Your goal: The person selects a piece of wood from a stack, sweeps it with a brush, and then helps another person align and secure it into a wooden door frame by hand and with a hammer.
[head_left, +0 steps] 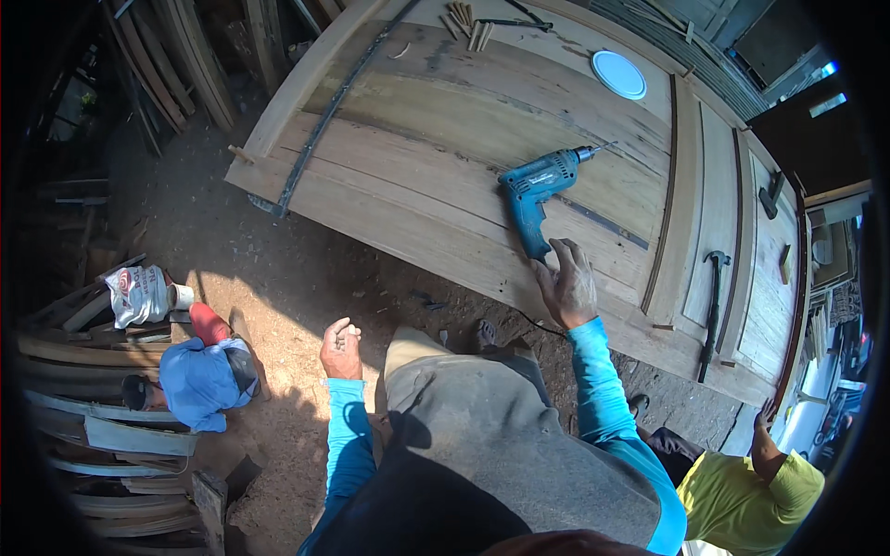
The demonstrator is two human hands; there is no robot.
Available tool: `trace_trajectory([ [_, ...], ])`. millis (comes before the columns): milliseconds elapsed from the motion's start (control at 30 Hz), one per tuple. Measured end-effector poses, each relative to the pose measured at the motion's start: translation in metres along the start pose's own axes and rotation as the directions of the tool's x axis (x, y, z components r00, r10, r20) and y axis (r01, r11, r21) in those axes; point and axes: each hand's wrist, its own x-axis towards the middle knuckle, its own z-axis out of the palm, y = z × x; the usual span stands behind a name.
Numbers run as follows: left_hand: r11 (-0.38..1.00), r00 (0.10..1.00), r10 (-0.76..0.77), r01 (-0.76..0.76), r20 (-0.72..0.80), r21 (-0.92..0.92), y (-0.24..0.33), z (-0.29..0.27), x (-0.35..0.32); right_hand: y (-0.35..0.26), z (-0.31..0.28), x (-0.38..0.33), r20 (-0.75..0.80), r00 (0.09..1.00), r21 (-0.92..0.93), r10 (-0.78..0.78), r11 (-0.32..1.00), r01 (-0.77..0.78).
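Nearest the lens, your grey-clad knee [482, 435] fills the lower centre, flanked by both blue sleeves. Your left hand [341, 350], at about 7 o'clock from the picture's middle, hangs over the dirt floor [278, 269] with its fingers [345, 328] curled loosely inward, holding nothing. Your right hand [567, 287], at about 4 o'clock, rests on the near edge of the wooden surface [417, 176]; its fingers [570, 255] are spread wide and empty, the tips just beside the butt of the blue electric drill [538, 190], whether touching it cannot be told. That drill lies on its side at 2 o'clock, bit pointing toward the upper right. Farther right, a hammer [714, 306] lies along the panelled edge. At the far end, near 12 o'clock, lie a bundle of wooden pegs [466, 23] and, toward 1 o'clock, a white round lid [618, 74]. One person in blue crouches at 8 o'clock; another in yellow stands at 4 o'clock.
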Motion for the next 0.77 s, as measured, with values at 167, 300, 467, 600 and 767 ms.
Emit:
trace_trajectory([
  [167, 0.993, 0.989, 0.101, -0.093, -0.110, 0.069, 0.050, -0.017, 0.104, -0.021, 0.029, 0.019, -0.034, 0.996, 0.160, 0.077, 0.985, -0.070],
  [300, 0.915, 0.915, 0.396, -0.387, -0.078, 0.115, 0.079, -0.037, 0.174, -0.055, 0.055, 0.035, -0.077, 0.994, 0.186, 0.075, 0.981, -0.059],
  [467, 0.975, 0.976, 0.209, -0.204, 0.056, -0.089, 0.016, -0.072, 0.197, -0.171, 0.131, 0.081, 0.057, 0.995, 0.249, 0.088, 0.963, -0.099],
  [600, 0.947, 0.938, 0.086, 0.027, 0.335, -0.321, 0.007, -0.124, 0.197, -0.312, 0.223, 0.102, 0.243, 0.956, 0.513, -0.164, 0.858, 0.017],
  [767, 0.801, 0.978, 0.203, -0.142, 0.040, -0.582, 0.042, -0.248, 0.219, -0.483, 0.321, 0.109, 0.625, 0.288, 0.768, -0.725, 0.506, -0.392],
])
